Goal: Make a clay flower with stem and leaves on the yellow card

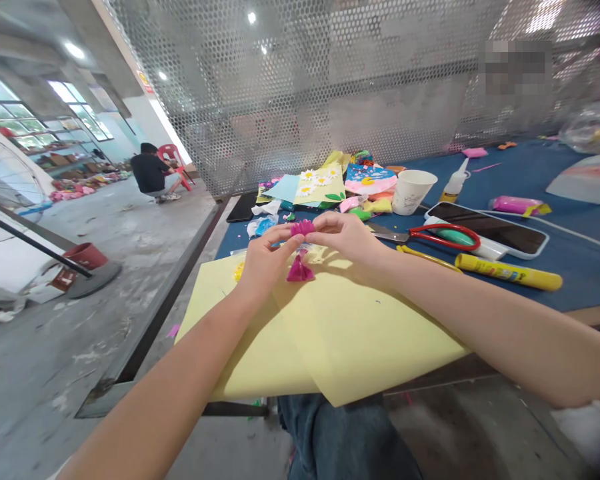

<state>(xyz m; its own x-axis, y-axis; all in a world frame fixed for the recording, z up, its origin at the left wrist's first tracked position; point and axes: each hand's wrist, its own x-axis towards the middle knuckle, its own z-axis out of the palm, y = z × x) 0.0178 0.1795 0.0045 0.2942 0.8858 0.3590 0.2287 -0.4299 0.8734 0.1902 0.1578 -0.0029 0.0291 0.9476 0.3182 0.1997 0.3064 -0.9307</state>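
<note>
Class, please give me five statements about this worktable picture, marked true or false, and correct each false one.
1. The left hand and right hand both hold the frilled magenta piece. True.
2. The paper cup lies on its side. False: it stands upright.
3. The scissors have blue handles. False: they are red.
4. Yellow paper lies beneath the hands. True.
5. The yellow tube stands on end. False: it lies flat.

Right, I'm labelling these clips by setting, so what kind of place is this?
Probably a workshop or craft space: craft supplies such as scissors and a glue stick lie on the table, and shelves stand over a bare concrete floor.
</note>
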